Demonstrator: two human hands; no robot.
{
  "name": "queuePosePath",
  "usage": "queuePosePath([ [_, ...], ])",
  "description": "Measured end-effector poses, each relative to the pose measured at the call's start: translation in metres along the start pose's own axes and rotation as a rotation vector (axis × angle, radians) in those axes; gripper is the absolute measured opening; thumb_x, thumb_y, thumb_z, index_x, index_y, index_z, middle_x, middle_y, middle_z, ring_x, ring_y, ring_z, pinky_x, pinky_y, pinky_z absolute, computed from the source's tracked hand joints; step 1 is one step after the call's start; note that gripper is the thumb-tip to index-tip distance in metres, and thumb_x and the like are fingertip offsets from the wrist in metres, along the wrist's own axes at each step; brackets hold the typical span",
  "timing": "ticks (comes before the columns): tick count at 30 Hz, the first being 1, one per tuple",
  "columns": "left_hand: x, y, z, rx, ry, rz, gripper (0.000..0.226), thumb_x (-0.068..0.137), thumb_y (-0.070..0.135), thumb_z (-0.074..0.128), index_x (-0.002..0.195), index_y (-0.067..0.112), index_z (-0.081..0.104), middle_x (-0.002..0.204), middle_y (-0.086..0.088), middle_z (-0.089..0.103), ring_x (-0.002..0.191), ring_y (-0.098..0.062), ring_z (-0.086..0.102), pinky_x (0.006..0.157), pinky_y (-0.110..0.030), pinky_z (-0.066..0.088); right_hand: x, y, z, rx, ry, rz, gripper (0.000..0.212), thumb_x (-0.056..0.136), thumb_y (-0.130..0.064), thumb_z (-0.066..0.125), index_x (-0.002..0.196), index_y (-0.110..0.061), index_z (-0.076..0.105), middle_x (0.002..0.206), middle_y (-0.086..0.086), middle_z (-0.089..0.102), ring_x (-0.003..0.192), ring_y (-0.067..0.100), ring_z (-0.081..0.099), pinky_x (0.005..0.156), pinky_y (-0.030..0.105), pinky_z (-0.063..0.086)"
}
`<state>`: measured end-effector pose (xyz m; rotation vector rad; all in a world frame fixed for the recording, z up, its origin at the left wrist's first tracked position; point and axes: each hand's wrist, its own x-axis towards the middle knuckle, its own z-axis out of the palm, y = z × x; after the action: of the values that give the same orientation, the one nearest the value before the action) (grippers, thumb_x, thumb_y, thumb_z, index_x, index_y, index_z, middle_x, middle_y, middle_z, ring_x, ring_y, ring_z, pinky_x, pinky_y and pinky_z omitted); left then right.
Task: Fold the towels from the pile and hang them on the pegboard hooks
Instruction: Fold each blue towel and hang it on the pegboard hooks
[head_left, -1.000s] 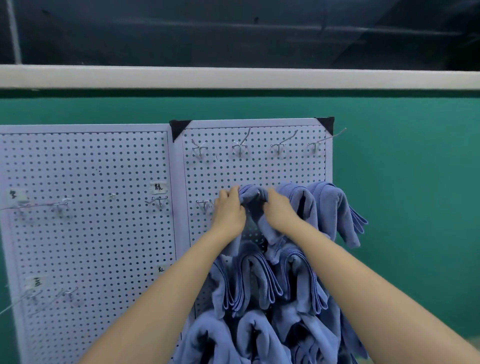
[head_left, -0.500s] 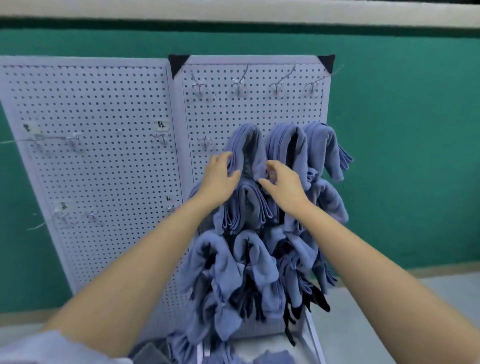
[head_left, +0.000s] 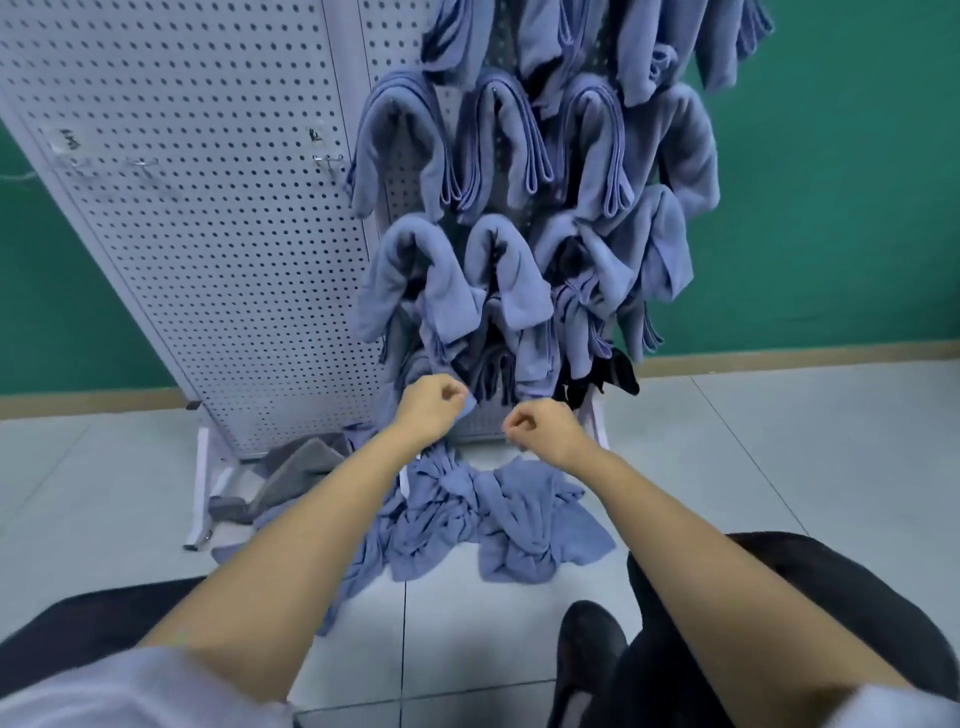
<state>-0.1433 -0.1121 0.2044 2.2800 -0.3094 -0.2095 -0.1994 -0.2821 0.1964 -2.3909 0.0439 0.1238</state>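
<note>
Fingers (head_left: 451, 393) curled tight on both hands, gripping nothing. The left hand (head_left: 428, 410) is just beside a hanging towel (head_left: 530, 358), the right hand (head_left: 540, 428) apart from it. The towel pile (head_left: 498, 519) lies on the floor (head_left: 779, 467) at the foot of the pegboard (head_left: 208, 208), with bare tiles to the right.

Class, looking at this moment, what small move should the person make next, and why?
Likely lower the right hand to pinch a towel from the floor pile: both it and the left hand look empty, and the pile lies unfolded.

Green wall (head_left: 857, 208) behind — pale grey tiled floor (head_left: 779, 467), tan skirting (head_left: 779, 356) between.
</note>
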Motion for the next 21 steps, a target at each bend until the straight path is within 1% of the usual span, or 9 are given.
queuePosePath([
  [2, -0.001, -0.037, 0.031, -0.011, -0.086, -0.098, 0.013, 0.096, 0.008, 0.048, 0.086, 0.014, 0.054, 0.079, -0.009, 0.049, 0.075, -0.020, 0.042, 0.070, -0.030, 0.035, 0.007, 0.028, 0.024, -0.022, -0.051, 0.089, 0.016, 0.090, -0.006, 0.055, 0.086, 0.001, 0.069, 0.081, 0.009, 0.066, 0.073, 0.018, 0.056, 0.077, 0.035, 0.051],
  [5, 0.004, -0.081, 0.072, -0.025, -0.147, -0.207, 0.016, 0.092, 0.002, 0.046, 0.079, 0.011, 0.045, 0.079, -0.009, 0.041, 0.075, -0.016, 0.036, 0.067, -0.028, 0.029, 0.022, 0.066, 0.054, -0.053, -0.074, 0.199, 0.024, 0.088, -0.005, 0.051, 0.072, 0.010, 0.060, 0.080, 0.030, 0.061, 0.066, 0.021, 0.046, 0.061, 0.032, 0.040],
  [9, 0.017, -0.119, 0.123, 0.014, -0.233, -0.292, 0.030, 0.087, 0.001, 0.043, 0.060, 0.014, 0.044, 0.064, -0.007, 0.041, 0.065, -0.018, 0.036, 0.060, -0.027, 0.028, 0.048, 0.108, 0.090, -0.169, -0.160, 0.290, 0.029, 0.086, 0.002, 0.042, 0.059, -0.009, 0.040, 0.066, 0.022, 0.043, 0.063, 0.021, 0.035, 0.048, 0.029, 0.017],
  [11, 0.027, -0.141, 0.151, 0.012, -0.257, -0.359, 0.021, 0.076, 0.017, 0.038, 0.055, 0.017, 0.037, 0.062, -0.012, 0.037, 0.062, -0.017, 0.032, 0.056, -0.028, 0.024, 0.059, 0.131, 0.108, -0.155, -0.201, 0.347, 0.034, 0.088, -0.004, 0.047, 0.059, -0.021, 0.041, 0.081, 0.025, 0.057, 0.070, 0.019, 0.042, 0.051, 0.025, 0.028],
  [13, 0.037, -0.164, 0.180, -0.072, -0.263, -0.448, 0.018, 0.071, 0.024, 0.038, 0.054, 0.017, 0.042, 0.068, -0.019, 0.045, 0.065, -0.019, 0.040, 0.059, -0.030, 0.030, 0.066, 0.149, 0.124, -0.139, -0.235, 0.370, 0.034, 0.089, -0.012, 0.053, 0.063, -0.031, 0.045, 0.090, 0.009, 0.063, 0.081, 0.016, 0.050, 0.071, 0.027, 0.044],
  [14, 0.042, -0.172, 0.191, -0.115, -0.276, -0.499, 0.020, 0.076, 0.022, 0.043, 0.057, 0.016, 0.046, 0.071, -0.018, 0.048, 0.067, -0.020, 0.043, 0.060, -0.030, 0.032, 0.068, 0.158, 0.132, -0.149, -0.257, 0.388, 0.033, 0.090, -0.014, 0.052, 0.063, -0.032, 0.044, 0.085, 0.002, 0.060, 0.083, 0.017, 0.051, 0.073, 0.027, 0.046],
  [17, 0.055, -0.177, 0.217, -0.302, -0.306, -0.676, 0.031, 0.089, 0.004, 0.048, 0.060, 0.012, 0.041, 0.064, -0.011, 0.043, 0.058, -0.020, 0.039, 0.053, -0.028, 0.027, 0.076, 0.183, 0.161, -0.196, -0.292, 0.398, 0.036, 0.090, -0.017, 0.050, 0.060, -0.026, 0.033, 0.063, -0.005, 0.040, 0.076, 0.020, 0.046, 0.050, 0.026, 0.033],
  [19, 0.066, -0.184, 0.237, -0.457, -0.275, -0.800, 0.031, 0.092, 0.005, 0.051, 0.062, 0.010, 0.044, 0.059, -0.009, 0.041, 0.053, -0.019, 0.037, 0.053, -0.029, 0.030, 0.077, 0.194, 0.174, -0.189, -0.316, 0.378, 0.026, 0.089, -0.020, 0.053, 0.066, -0.021, 0.039, 0.066, -0.002, 0.041, 0.075, 0.020, 0.045, 0.054, 0.028, 0.033],
  [21, 0.075, -0.187, 0.252, -0.659, -0.241, -0.921, 0.015, 0.093, 0.008, 0.055, 0.078, 0.005, 0.053, 0.067, -0.013, 0.052, 0.060, -0.022, 0.049, 0.057, -0.033, 0.041, 0.080, 0.204, 0.183, -0.190, -0.321, 0.360, 0.004, 0.087, -0.022, 0.053, 0.086, -0.018, 0.053, 0.080, 0.003, 0.051, 0.078, 0.022, 0.050, 0.062, 0.030, 0.038],
])
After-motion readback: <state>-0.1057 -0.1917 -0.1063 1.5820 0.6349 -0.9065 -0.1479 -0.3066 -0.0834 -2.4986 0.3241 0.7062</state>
